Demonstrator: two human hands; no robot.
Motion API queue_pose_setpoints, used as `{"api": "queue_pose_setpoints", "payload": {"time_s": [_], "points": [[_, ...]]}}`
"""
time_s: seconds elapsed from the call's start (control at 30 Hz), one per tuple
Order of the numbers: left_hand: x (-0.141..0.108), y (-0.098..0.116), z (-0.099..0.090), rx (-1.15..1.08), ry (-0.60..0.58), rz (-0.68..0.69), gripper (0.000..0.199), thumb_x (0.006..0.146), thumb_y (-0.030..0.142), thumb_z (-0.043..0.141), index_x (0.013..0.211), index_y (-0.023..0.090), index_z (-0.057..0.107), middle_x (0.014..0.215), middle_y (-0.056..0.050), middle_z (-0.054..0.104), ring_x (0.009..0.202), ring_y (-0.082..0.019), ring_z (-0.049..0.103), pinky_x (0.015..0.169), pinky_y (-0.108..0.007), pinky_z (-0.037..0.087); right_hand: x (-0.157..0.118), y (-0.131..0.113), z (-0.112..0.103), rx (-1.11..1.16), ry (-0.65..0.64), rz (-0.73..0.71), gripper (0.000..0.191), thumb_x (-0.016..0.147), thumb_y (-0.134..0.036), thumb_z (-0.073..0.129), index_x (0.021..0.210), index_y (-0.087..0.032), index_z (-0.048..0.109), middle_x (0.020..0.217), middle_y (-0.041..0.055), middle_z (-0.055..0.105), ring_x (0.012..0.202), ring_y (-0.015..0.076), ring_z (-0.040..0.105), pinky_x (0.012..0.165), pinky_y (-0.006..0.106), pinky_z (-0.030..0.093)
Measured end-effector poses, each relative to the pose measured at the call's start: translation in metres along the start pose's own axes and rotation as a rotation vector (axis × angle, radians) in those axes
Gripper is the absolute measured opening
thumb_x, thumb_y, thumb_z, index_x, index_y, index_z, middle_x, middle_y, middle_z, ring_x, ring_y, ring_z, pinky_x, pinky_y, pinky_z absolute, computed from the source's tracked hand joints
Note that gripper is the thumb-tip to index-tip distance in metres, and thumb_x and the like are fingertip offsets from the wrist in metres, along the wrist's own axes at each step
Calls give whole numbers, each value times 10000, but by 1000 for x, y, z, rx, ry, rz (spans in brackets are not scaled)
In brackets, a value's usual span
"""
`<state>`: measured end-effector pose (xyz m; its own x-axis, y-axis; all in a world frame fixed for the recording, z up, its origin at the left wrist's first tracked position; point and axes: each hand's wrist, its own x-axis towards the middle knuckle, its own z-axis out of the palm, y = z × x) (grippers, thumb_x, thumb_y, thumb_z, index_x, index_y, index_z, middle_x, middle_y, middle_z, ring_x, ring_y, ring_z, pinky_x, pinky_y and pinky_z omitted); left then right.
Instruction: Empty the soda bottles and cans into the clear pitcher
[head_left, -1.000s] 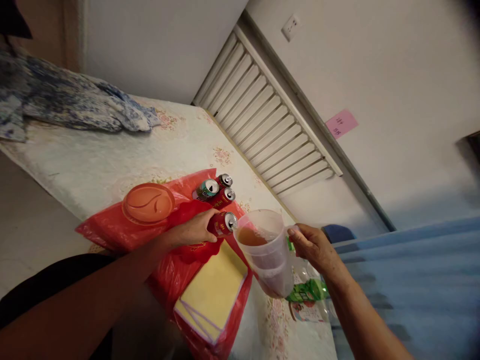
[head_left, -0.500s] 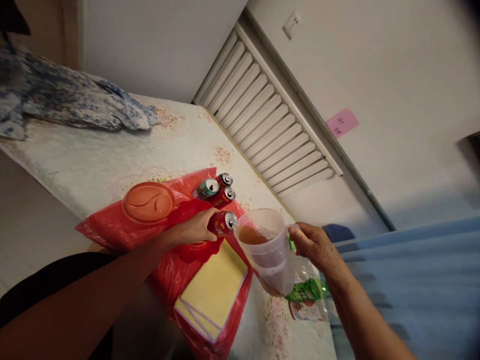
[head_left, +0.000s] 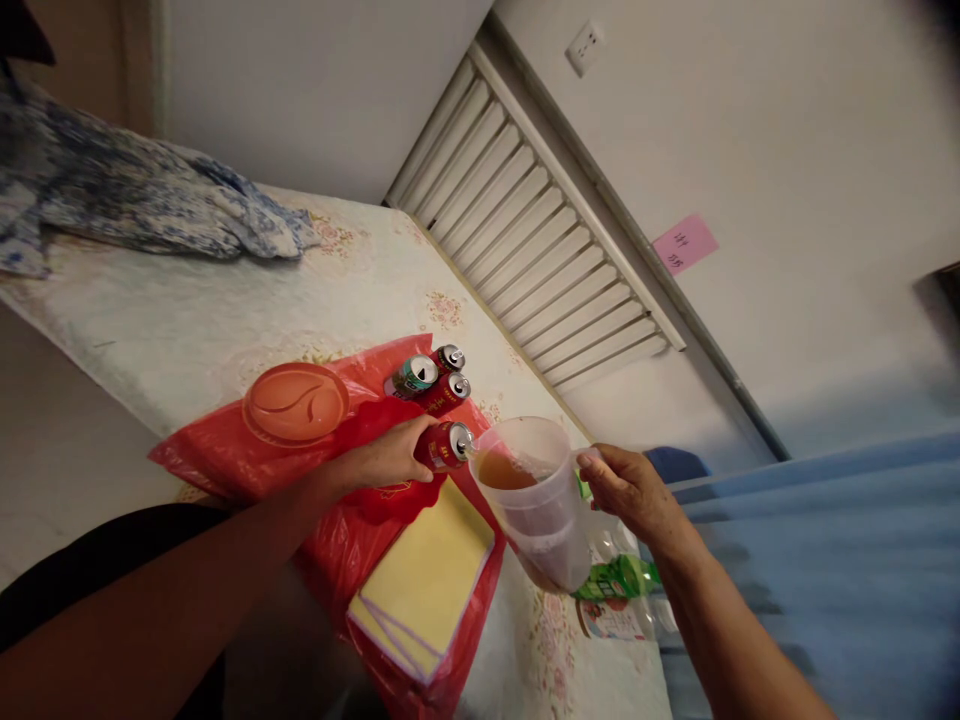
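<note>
My left hand (head_left: 397,452) is wrapped round a red drink can (head_left: 442,447), its open top facing the jug. In my right hand (head_left: 626,488) is the handle of a translucent plastic jug (head_left: 532,510), tilted toward the can with brown liquid inside. The jug's lip is right at the can's opening; a thin stream seems to run there, though it is hard to make out. Behind the held can stand a green can (head_left: 412,376), a red can (head_left: 450,392) and a darker red can (head_left: 451,357). An orange lid (head_left: 296,403) lies left of them.
A red plastic sheet (head_left: 225,455) covers part of the flowered tablecloth (head_left: 375,290). Folded yellow cloths (head_left: 427,580) lie near me. Plastic bottles (head_left: 619,578) stand behind the jug. Blue-patterned fabric (head_left: 165,195) lies at the far left, and a radiator (head_left: 540,220) lines the wall.
Almost nothing differs. Both hands keep the can and the jug in nearly the same place, the jug still tilted at the can's opening.
</note>
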<state>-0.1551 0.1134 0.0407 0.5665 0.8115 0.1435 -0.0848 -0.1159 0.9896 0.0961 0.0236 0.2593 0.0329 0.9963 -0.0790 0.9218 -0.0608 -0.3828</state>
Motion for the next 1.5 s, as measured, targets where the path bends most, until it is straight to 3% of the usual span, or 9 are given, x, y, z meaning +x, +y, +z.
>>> {"api": "queue_pose_setpoints", "payload": {"time_s": [0.93, 1.23, 1.5], "points": [[-1, 2, -1, 47, 5, -32, 579, 626, 166, 669, 1189, 170, 532, 1200, -78, 663, 1097, -282, 637, 905, -360, 505, 0, -9, -3, -16, -18, 20, 528, 855, -692, 522, 656, -202, 531, 550, -37, 408, 522, 121, 412, 500, 251, 413], [1, -1, -1, 26, -15, -42, 561, 616, 174, 679, 1158, 222, 543, 1185, -67, 670, 1105, -286, 650, 871, -334, 511, 0, -6, -4, -7, -15, 14, 530, 859, -691, 527, 657, -201, 544, 525, -47, 401, 502, 112, 392, 500, 247, 415], [-1, 2, 0, 23, -14, -24, 584, 636, 145, 657, 1206, 172, 532, 1211, -63, 670, 1094, -264, 640, 907, -350, 508, 1, -5, -4, -22, -17, 13, 501, 867, -660, 522, 654, -207, 532, 527, -49, 388, 502, 114, 391, 494, 246, 394]]}}
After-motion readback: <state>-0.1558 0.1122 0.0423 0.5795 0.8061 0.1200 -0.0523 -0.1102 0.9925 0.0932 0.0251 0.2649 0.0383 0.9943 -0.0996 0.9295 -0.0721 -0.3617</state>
